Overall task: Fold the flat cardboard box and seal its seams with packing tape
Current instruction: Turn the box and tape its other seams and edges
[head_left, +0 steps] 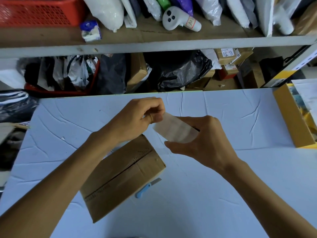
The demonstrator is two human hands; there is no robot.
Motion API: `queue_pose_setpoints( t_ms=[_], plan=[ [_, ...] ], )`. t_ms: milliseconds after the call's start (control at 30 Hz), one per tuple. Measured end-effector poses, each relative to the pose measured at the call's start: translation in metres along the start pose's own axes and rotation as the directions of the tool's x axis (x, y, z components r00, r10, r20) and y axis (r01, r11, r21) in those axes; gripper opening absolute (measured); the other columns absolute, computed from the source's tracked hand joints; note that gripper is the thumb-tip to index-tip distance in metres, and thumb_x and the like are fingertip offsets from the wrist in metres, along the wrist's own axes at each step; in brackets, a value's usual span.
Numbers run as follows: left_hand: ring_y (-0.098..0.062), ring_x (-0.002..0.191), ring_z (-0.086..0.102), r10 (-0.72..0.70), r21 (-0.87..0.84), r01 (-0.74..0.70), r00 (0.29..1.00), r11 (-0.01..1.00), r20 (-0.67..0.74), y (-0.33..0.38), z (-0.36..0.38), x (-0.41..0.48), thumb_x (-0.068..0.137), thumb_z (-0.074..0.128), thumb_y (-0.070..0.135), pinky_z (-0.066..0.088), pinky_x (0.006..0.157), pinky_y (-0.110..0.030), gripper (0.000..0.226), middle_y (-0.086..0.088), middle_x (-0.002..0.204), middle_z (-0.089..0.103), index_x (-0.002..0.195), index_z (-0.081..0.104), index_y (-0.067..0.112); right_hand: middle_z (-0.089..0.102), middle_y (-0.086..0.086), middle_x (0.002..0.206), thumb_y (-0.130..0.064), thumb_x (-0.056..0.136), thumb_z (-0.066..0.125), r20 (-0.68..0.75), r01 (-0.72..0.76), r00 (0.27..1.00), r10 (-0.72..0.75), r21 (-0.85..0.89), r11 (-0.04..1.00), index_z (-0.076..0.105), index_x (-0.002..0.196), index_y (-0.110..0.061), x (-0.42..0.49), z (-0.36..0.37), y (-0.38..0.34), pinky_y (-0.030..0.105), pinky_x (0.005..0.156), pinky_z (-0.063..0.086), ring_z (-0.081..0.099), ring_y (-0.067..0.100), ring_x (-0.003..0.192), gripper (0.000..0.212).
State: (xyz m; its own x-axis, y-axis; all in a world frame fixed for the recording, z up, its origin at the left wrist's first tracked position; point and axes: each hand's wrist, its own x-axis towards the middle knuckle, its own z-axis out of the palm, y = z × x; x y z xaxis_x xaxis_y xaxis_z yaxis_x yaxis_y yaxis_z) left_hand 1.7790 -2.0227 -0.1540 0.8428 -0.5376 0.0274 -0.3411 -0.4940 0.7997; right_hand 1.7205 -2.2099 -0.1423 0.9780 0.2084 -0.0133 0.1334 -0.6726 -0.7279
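Head view: the cardboard box [123, 177] lies folded on the pale table [223, 169] in the lower centre of the frame. It is set at a slant, and the seam where its top flaps meet runs diagonally as a dark line. The left forearm crosses above its upper left edge. Both hands are above and to the right of the box in the frame.

The left hand [142, 117] has its fingers curled and pinches one end of a strip of packing tape [175, 129]. The right hand [202, 140] curls round the other end, with the thumb under the strip and the fingers over it. Whatever else it holds is hidden behind the fingers. The strip stretches between the two hands, just past the box's upper right corner in the frame, and does not touch the box.

A small blue-handled knife [147, 188] lies on the table, just beside the box's right edge.

At the right edge of the frame an open yellow-brown carton [288, 117] sits on the table with printed sheets inside. Beyond the table, the lower shelf holds a red basket [42, 91] stuffed with black and white plastic bags. A crumpled black bag [180, 71] and brown parcels sit to its right. On the top shelf, another red basket [34, 12] stands at the upper left, its contents out of sight. A white handheld controller [178, 18] lies in front of a row of bagged goods.
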Motion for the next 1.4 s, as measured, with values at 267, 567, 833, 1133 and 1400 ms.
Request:
queue_pose_setpoints(
  t_ms=[267,567,833,1133,1400],
  plan=[
    [-0.006,0.076,0.051,-0.035,0.030,0.038,0.995,0.999,-0.089,0.004,0.001,0.002,0.090,0.060,0.011,0.039,0.067,-0.009,0.016,0.008,0.090,0.052,0.078,0.052,0.018,0.069,-0.002,0.087,-0.033,0.064,0.085,-0.018,-0.053,0.998,0.052,-0.061,0.997,0.072,0.107,-0.017,0.009,-0.006,0.002,0.027,0.055,0.049,0.061,0.016,0.073,0.048],
    [-0.008,0.076,0.062,-0.125,-0.053,0.125,0.992,0.991,0.007,0.001,-0.006,0.007,0.088,0.064,0.020,0.051,0.077,-0.029,0.012,0.008,0.077,0.062,0.080,0.056,0.023,0.065,-0.007,0.076,-0.035,0.063,0.085,-0.042,-0.138,0.990,0.138,0.013,0.990,0.070,0.094,-0.021,0.005,0.003,0.009,0.020,0.050,0.041,0.059,0.011,0.066,0.037],
    [-0.015,0.076,0.062,-0.152,0.040,0.155,0.986,0.987,-0.065,-0.002,-0.005,0.008,0.080,0.073,0.022,0.054,0.073,-0.034,0.008,0.001,0.078,0.066,0.083,0.066,0.023,0.065,-0.007,0.090,-0.029,0.060,0.089,0.100,-0.131,0.987,0.126,0.038,0.991,0.064,0.108,-0.024,0.006,0.005,0.016,0.023,0.057,0.049,0.060,0.010,0.077,0.055],
    [-0.008,0.081,0.060,-0.227,0.065,0.231,0.972,0.971,-0.061,0.000,-0.002,0.008,0.088,0.063,0.022,0.046,0.072,-0.025,0.010,0.007,0.084,0.064,0.079,0.062,0.018,0.066,-0.007,0.077,-0.025,0.057,0.086,0.033,-0.087,0.996,0.082,0.169,0.982,0.064,0.081,-0.022,0.005,0.003,0.037,0.033,0.059,0.049,0.062,0.013,0.075,0.033],
    [-0.014,0.081,0.068,-0.337,-0.071,0.331,0.934,0.941,-0.115,-0.005,-0.001,0.006,0.090,0.061,0.022,0.055,0.081,-0.035,0.014,0.004,0.080,0.068,0.076,0.064,0.018,0.063,-0.008,0.082,-0.032,0.057,0.084,0.086,-0.034,0.996,0.017,0.199,0.979,0.062,0.088,-0.019,-0.001,-0.002,0.058,0.034,0.073,0.049,0.061,0.011,0.083,0.039]
  ],
)
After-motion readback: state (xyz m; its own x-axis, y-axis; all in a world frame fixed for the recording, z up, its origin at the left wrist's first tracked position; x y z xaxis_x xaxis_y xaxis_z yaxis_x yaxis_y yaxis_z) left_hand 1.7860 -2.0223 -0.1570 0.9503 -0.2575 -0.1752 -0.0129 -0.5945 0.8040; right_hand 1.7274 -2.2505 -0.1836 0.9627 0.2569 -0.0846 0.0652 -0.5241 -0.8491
